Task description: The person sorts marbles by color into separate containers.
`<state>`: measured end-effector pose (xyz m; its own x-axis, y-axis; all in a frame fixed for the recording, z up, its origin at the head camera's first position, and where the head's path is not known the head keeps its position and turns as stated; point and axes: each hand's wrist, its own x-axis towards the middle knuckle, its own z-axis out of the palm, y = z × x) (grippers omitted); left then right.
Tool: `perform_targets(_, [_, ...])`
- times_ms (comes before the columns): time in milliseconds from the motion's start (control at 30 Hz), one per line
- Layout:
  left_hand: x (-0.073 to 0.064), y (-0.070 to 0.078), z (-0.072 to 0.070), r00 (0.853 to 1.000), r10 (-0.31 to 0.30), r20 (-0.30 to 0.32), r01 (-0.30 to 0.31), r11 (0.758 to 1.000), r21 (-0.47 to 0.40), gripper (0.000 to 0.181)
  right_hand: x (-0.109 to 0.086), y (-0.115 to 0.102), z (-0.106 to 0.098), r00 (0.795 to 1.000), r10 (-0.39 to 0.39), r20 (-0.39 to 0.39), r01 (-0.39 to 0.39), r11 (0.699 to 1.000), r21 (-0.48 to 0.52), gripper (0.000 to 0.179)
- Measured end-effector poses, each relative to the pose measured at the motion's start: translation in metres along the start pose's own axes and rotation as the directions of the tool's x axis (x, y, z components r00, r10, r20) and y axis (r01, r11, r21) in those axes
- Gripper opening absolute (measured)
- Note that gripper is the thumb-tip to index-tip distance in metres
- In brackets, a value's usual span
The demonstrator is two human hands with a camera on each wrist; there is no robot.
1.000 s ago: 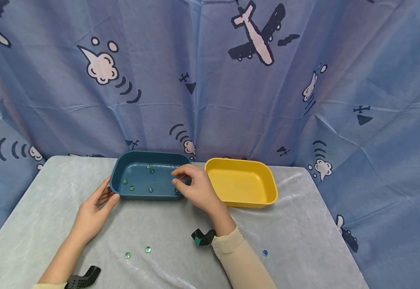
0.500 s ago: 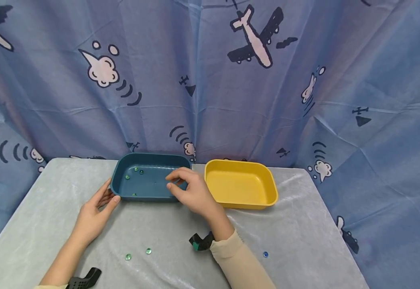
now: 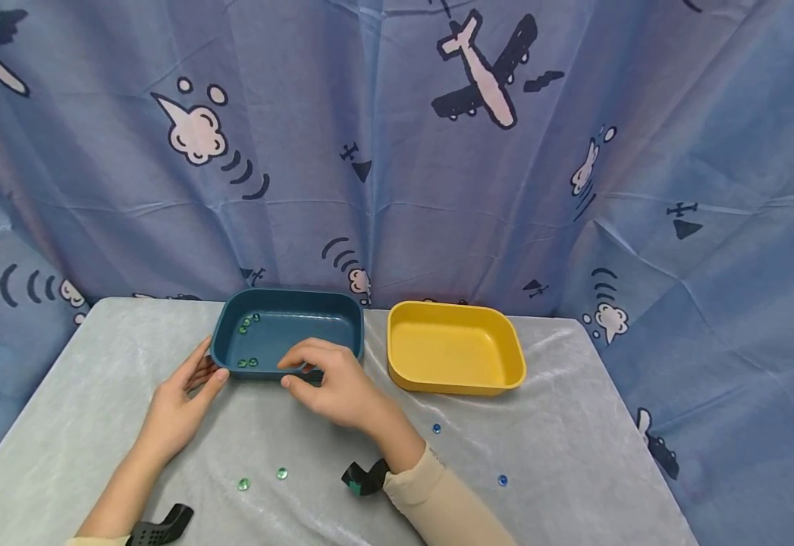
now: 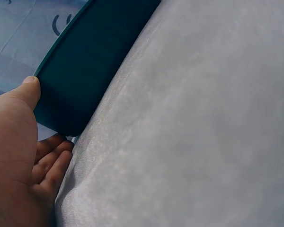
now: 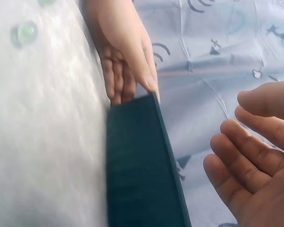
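Left hand [image 3: 177, 413] on the left end of the blue tray [image 3: 308, 326]: thumb at the rim, fingers curled about the corner. Green beads [image 3: 243, 330] inside, between the hands. Right hand [image 3: 338, 388] at the near rim, fingers loosely bent, thumb apart, nothing visible held. Yellow tray [image 3: 454, 345] farther right.

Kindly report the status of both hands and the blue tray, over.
Left hand holds blue tray, left end. Right hand over its front, hiding part. Green beads inside.
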<state>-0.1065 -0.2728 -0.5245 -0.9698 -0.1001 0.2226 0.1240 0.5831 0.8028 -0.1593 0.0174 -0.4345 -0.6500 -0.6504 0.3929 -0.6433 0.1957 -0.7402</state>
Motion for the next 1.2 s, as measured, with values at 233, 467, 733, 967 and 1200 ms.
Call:
perform_targets(233, [-0.001,0.004,-0.001,1.000,0.005,-0.006,-0.005,1.000,-0.018,0.070,0.000,-0.004,0.016,0.996,-0.050,0.070,0.047,0.998,0.046,0.014])
perform_targets(467, [-0.001,0.005,-0.001,1.000,0.010,-0.006,-0.010,1.000,-0.021,0.070,-0.003,-0.002,0.029,0.984,-0.092,0.151,0.086,0.995,0.048,0.016])
perform_targets(733, [0.000,0.002,-0.001,1.000,-0.009,0.012,0.009,1.000,-0.011,0.071,-0.009,0.002,0.042,0.961,-0.072,0.266,0.069,0.997,0.020,0.018])
perform_targets(967, [-0.001,0.004,-0.002,1.000,-0.011,0.012,0.011,1.000,-0.020,0.072,-0.012,0.003,0.051,0.939,-0.101,0.328,0.100,0.995,0.019,0.016])
perform_targets(1200, [-0.001,0.004,-0.003,1.000,-0.011,0.015,0.011,1.000,-0.010,0.072,-0.014,0.003,0.056,0.913,-0.093,0.396,0.090,0.996,0.027,0.017])
